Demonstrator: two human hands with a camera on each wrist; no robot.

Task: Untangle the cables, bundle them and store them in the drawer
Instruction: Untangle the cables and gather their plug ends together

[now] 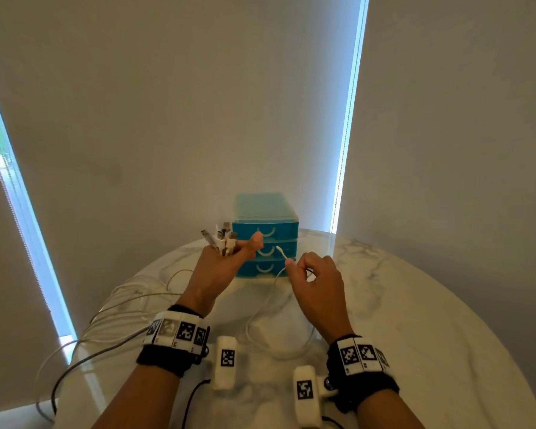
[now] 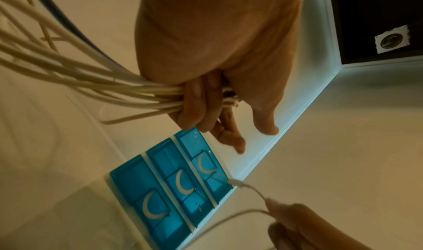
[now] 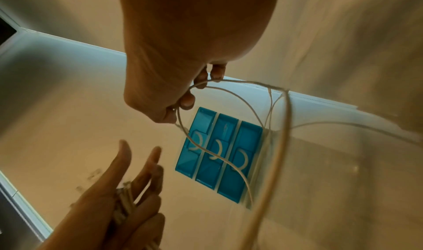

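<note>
The left hand (image 1: 222,267) is raised over the table (image 1: 415,305), its lower fingers curled round a bunch of cable ends (image 1: 220,239), plugs sticking up, thumb and forefinger loose. The right hand (image 1: 317,281) pinches one thin white cable (image 1: 262,314) just behind its plug, to the right of the bunch and in front of the blue drawer unit (image 1: 265,233), whose drawers are closed. The cables look light, limp and smooth, so they would slip and re-tangle easily; gripping near the stiffer plugs seems surest. The slack trails off the table's near left edge.

Home room: marble table (image 1: 415,305), window blinds (image 1: 167,119).
</note>
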